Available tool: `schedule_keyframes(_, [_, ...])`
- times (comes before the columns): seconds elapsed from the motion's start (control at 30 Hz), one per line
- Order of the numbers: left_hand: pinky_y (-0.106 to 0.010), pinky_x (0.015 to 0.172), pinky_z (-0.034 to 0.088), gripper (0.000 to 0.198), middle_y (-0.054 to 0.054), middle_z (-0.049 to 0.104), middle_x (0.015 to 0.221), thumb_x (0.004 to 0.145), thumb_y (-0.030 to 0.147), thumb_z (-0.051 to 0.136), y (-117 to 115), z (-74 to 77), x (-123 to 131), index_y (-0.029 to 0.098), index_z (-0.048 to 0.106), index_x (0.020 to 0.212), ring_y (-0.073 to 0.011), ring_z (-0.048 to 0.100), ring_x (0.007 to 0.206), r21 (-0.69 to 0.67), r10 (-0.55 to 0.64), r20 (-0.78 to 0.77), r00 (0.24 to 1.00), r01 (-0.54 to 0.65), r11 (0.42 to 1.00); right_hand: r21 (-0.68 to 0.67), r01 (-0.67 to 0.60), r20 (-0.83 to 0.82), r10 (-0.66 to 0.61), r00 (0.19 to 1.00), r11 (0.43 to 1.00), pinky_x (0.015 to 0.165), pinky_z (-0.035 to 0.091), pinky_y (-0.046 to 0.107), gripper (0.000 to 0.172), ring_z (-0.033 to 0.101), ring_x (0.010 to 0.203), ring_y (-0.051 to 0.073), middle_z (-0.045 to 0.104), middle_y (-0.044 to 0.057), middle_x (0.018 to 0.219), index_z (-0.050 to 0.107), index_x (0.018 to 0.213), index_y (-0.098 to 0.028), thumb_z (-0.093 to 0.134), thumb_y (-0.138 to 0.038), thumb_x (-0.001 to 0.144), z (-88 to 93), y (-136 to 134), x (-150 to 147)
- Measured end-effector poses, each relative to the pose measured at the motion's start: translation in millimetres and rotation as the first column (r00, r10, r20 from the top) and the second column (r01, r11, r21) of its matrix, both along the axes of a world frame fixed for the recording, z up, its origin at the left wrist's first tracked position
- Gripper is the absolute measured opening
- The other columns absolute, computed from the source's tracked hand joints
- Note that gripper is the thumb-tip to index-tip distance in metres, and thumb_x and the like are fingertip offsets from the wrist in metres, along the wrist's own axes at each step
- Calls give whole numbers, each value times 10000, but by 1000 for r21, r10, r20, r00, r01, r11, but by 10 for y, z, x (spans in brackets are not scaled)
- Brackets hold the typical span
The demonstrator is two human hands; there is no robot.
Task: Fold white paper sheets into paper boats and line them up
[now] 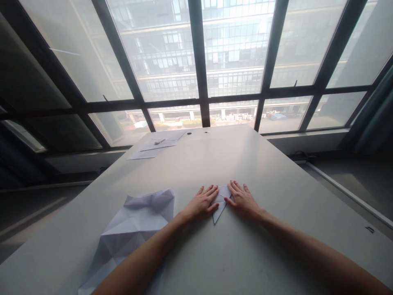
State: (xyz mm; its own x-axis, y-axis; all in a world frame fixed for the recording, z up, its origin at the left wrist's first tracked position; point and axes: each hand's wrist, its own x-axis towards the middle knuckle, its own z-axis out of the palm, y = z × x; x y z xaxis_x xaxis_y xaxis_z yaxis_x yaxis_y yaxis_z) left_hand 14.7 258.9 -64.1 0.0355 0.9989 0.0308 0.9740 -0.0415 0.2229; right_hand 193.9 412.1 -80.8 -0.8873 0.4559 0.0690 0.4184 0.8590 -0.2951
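Note:
A small folded piece of white paper (220, 208) lies on the white table between my hands, its pointed end towards me. My left hand (204, 202) rests flat on its left edge, fingers stretched out. On the opposite edge lies my right hand (242, 199), fingers spread and the thumb on the paper's face. Parts of the paper are hidden under the fingertips. To the left, partly behind my left forearm, is a large creased sheet of white paper (129, 223), opened out with many fold lines.
Several flat white sheets (147, 152) lie at the table's far left, with a small object (159, 142) on them that I cannot make out. The white table (215, 159) reaches towards tall windows. A small dark clip-like thing (369, 230) is near the right edge.

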Motion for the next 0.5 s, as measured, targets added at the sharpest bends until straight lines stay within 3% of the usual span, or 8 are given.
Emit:
schedule_keyframes(0.2, [-447, 1221, 91, 683, -85, 135, 1634, 1010, 568, 293, 17, -41, -15, 199, 183, 1574, -233, 145, 1507, 12, 16, -21, 1000, -16, 1000, 5, 2, 4, -2, 1000, 1000, 1203, 47, 487, 746, 139, 1503, 247, 217, 148, 1609, 277, 1539, -88, 317, -574, 973, -4, 4, -2])
schedule_keyframes(0.37, [-444, 1219, 110, 675, -82, 140, 1635, 1011, 559, 300, 10, -42, -4, 197, 200, 1571, -241, 96, 1514, 29, 33, -35, 999, -32, 999, 10, 13, 14, -13, 1000, 1000, 1201, 57, 488, 721, 137, 1503, 246, 219, 146, 1610, 283, 1537, -95, 317, -548, 978, -5, -1, -9])
schedule_keyframes(0.5, [-428, 1222, 121, 678, -86, 212, 1622, 1013, 553, 300, 4, -43, 2, 186, 192, 1573, -229, 145, 1507, 35, 48, -30, 998, -47, 998, 24, 26, 11, -27, 1000, 999, 1196, 66, 500, 705, 137, 1502, 257, 229, 153, 1607, 292, 1534, -98, 323, -534, 981, -8, -12, -12])
